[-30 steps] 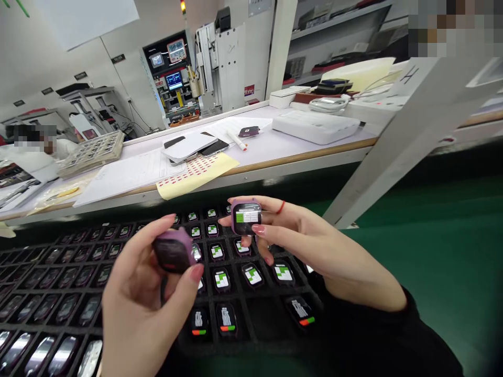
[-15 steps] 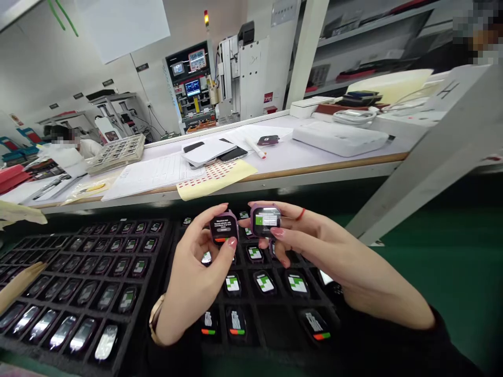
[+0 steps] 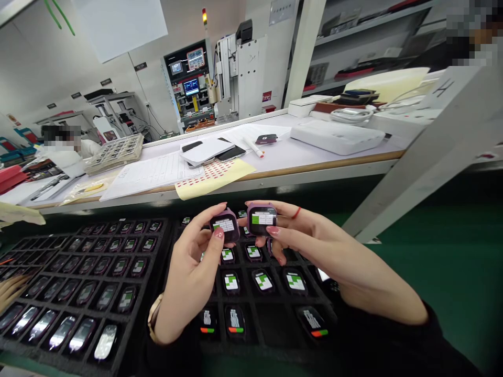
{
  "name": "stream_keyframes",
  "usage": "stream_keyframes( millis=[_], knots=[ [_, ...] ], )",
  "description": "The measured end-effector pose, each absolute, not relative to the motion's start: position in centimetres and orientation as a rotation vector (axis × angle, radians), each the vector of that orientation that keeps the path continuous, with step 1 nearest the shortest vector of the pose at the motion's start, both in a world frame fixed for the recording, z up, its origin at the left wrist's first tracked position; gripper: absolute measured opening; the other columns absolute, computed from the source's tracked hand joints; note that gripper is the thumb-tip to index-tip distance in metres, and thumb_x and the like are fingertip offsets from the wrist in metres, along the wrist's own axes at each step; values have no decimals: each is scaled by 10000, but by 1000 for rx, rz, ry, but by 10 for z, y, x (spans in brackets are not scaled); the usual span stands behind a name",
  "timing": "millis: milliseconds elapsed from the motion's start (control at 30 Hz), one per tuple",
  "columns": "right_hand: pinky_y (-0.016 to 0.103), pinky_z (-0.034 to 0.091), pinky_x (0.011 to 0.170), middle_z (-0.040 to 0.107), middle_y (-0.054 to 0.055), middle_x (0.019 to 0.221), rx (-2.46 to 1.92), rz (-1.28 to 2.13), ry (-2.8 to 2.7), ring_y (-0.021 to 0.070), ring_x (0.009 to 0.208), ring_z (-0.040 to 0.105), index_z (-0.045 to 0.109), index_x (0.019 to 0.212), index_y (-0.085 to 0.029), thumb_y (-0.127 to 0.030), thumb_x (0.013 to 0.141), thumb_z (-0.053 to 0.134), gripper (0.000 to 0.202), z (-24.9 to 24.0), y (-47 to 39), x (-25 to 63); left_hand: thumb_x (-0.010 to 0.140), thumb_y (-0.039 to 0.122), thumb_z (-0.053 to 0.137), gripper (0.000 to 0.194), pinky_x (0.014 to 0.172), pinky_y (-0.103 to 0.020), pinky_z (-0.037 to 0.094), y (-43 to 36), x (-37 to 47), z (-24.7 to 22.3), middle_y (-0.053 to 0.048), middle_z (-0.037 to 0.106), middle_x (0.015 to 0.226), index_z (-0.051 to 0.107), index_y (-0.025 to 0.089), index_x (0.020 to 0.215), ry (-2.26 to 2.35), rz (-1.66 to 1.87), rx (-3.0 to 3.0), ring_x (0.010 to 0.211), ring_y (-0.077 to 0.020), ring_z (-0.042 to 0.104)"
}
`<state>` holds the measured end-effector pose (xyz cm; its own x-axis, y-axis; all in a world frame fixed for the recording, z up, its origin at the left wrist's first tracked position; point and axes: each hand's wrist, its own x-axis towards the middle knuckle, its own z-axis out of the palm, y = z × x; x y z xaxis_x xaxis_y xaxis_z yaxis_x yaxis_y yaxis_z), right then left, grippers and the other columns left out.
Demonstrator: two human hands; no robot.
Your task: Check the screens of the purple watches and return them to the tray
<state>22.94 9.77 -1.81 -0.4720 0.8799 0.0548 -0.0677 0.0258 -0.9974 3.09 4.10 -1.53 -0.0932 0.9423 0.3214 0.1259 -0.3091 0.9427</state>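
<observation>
My left hand (image 3: pixel 192 267) grips a purple-framed smartwatch (image 3: pixel 229 222) by its sides, thumb on the lower left of its screen, which shows a white and green grid. Beside it, my right hand (image 3: pixel 322 246) pinches a second purple smartwatch (image 3: pixel 260 215), thumb at its lower right corner; this screen also has a green and white grid. Both watches are raised over a black foam tray (image 3: pixel 275 322) of lit watches in compartments. Some of those screens show green and white blocks, others text with a red and green bar.
A second black tray (image 3: pixel 129 285) of watches lies at the left, with another person's hand (image 3: pixel 11 290) over its edge. Behind, a shelf (image 3: pixel 275 175) bears papers, phones, a marker and a white box (image 3: pixel 338 137). A slanted white post (image 3: pixel 432 131) stands at the right.
The screen in my left hand has gone from text with a red bar to a white and green grid, and my left thumb has shifted left. The other person's hand has moved left.
</observation>
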Motion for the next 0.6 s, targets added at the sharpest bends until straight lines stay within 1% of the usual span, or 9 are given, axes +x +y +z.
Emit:
stream_keyframes(
  millis=[100,233,367,433,567,600],
  knots=[
    [313,565,650,678,55,868,-846,1563,-1531,222,756,633,597,1396,-242,-422,973,686,468,-18,98,229,983,341,599,299,840,-255,604,42,31,-15,-23,705,1206,656,335,1277,1213,1478,1487,991,-172,694],
    [309,569,645,684,60,857,-835,1560,-1554,229,781,648,571,1421,-220,-412,986,666,485,-19,99,229,979,313,609,350,863,-251,590,42,31,-17,-28,673,1293,620,338,1328,1199,1459,1489,1039,-173,680],
    [294,582,630,700,85,987,-794,1544,-1561,227,817,660,587,1402,-217,-408,968,690,485,-25,104,228,950,278,654,409,853,-227,579,44,30,-21,-31,647,1344,593,335,1351,1212,1471,1501,1160,-193,645],
    [287,585,596,702,96,1026,-740,1525,-1569,221,787,662,598,1388,-211,-422,948,711,501,-30,108,226,928,254,681,439,819,-201,577,45,29,-23,-22,654,1328,590,344,1348,1232,1470,1515,1177,-192,640],
    [280,577,546,701,71,839,-664,1499,-1575,210,683,647,601,1386,-207,-458,947,707,517,-39,115,225,911,222,696,466,794,-161,568,47,29,-26,0,658,1316,591,375,1339,1255,1466,1534,1176,-174,640],
    [277,573,541,698,68,821,-664,1491,-1568,208,675,645,608,1376,-207,-468,952,701,506,-40,115,224,912,221,694,465,797,-158,568,48,29,-26,3,656,1319,591,380,1337,1255,1465,1535,1186,-174,636]
  ],
)
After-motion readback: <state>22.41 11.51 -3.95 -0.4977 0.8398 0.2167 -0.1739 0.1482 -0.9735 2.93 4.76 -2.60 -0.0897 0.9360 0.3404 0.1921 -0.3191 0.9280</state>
